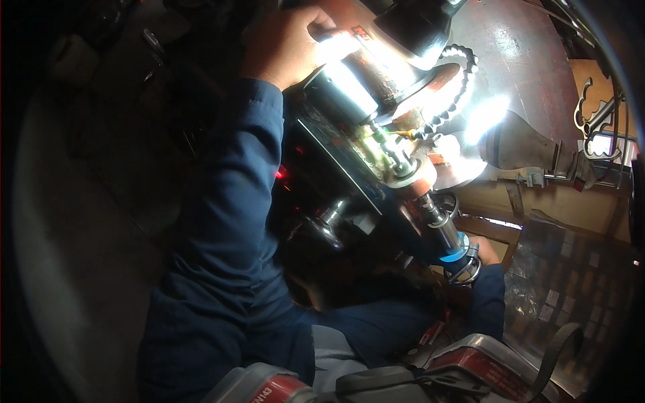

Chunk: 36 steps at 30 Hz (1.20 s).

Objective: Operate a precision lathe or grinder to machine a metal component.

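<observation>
My left hand (285, 48) is raised at the top of a machine, beside a shiny metal cylinder (340, 92). Its thumb is bent inward, while bright glare hides the fingertips and whatever they touch. Slanting down to the right from the cylinder, a slim metal shaft (393, 151) runs into a round collar (411, 178). Beyond the collar a stepped metal spindle (440, 225) ends in a blue band (457, 250) and a round metal handwheel (465, 271). My right hand (486, 250) is curled at the far side of this handwheel, its fingers partly hidden behind it.
A black segmented hose (463, 57) curves beside the orange-brown machine housing (396, 67). Metal tools (598, 121) hang at the far right. Below the machine, a chromed handle (329, 225) sticks out. Clear sheeting (564, 282) covers a panel at right. Two red-and-grey cases (490, 369) lie near me.
</observation>
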Available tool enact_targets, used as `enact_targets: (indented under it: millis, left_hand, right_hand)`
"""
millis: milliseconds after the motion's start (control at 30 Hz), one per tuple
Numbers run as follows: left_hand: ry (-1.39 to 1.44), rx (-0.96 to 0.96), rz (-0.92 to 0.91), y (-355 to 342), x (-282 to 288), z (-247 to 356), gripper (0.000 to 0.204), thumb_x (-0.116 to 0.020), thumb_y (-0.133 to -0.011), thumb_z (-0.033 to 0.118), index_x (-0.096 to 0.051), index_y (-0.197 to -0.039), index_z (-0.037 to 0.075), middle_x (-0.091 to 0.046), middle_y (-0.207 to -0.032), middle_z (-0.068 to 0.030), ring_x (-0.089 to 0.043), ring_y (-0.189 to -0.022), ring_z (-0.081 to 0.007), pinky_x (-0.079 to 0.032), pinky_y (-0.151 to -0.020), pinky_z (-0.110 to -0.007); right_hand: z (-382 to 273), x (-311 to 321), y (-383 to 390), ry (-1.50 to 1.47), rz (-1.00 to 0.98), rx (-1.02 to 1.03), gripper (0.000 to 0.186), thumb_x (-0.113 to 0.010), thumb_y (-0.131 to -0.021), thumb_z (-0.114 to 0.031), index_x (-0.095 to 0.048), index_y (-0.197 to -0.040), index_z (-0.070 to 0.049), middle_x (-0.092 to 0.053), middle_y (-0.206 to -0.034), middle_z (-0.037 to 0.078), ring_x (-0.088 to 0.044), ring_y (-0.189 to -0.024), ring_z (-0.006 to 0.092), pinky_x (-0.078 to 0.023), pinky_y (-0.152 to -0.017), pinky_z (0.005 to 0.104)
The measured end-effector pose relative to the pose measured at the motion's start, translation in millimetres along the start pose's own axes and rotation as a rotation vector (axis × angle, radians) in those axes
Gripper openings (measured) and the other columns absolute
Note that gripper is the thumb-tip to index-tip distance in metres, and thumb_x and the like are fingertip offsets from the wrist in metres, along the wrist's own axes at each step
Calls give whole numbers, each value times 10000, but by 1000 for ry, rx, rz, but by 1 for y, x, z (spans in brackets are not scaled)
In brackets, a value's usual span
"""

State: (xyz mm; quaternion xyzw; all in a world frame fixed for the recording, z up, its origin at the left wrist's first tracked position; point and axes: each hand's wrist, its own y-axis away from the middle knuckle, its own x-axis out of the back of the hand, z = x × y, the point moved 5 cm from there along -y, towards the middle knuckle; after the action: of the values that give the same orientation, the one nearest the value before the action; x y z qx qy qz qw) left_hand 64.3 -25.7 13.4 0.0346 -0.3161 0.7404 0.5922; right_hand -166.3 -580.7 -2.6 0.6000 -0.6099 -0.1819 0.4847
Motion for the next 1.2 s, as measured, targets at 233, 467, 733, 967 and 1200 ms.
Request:
enact_targets:
  millis: [233, 467, 733, 967, 1200]
  left_hand:
    - [54, 19, -24, 2, -1, 3, 247, -779, -740, 153, -706, -962, 74, -715, -874, -87, -676, -788, -165, -528, -713, -285]
    - [122, -9, -56, 1, -7, -3, 226, -765, -757, 70, -699, -973, 54, -712, -919, -42, -647, -834, -102, -519, -753, -259]
    - [237, 43, -98, 2, -10, -11, 252, -732, -774, 12, -677, -1020, 30, -700, -973, -44, -638, -914, -109, -499, -834, -251]
    - [143, 75, -97, 4, -3, 5, 235, -743, -762, 16, -675, -987, 25, -692, -944, -37, -623, -897, -101, -492, -799, -245]
    - [122, 58, -68, -2, -10, 6, 179, -766, -779, 68, -693, -927, 0, -706, -884, -55, -640, -793, -97, -522, -716, -244]
  right_hand:
    - [-11, 1, 19, 173, 286, 208, 265, -479, -865, -99, -702, -895, 41, -688, -805, 84, -621, -704, 127, -478, -645, 259]
    - [10, 2, 50, 332, 725, 349, 298, -474, -931, -136, -638, -1093, 52, -677, -1007, 145, -631, -913, 213, -477, -825, 322]
    - [3, -51, 89, 376, 1175, 445, 304, -462, -944, -129, -618, -1149, 32, -653, -1096, 191, -624, -1004, 299, -461, -895, 363]
    - [26, -98, 85, 319, 1604, 675, 366, -400, -1007, -208, -581, -1197, 47, -632, -1137, 223, -627, -1024, 354, -481, -881, 394]
    - [125, -100, 44, 293, 1729, 619, 446, -401, -963, -246, -490, -1231, 99, -555, -1177, 301, -565, -1055, 422, -433, -915, 444]
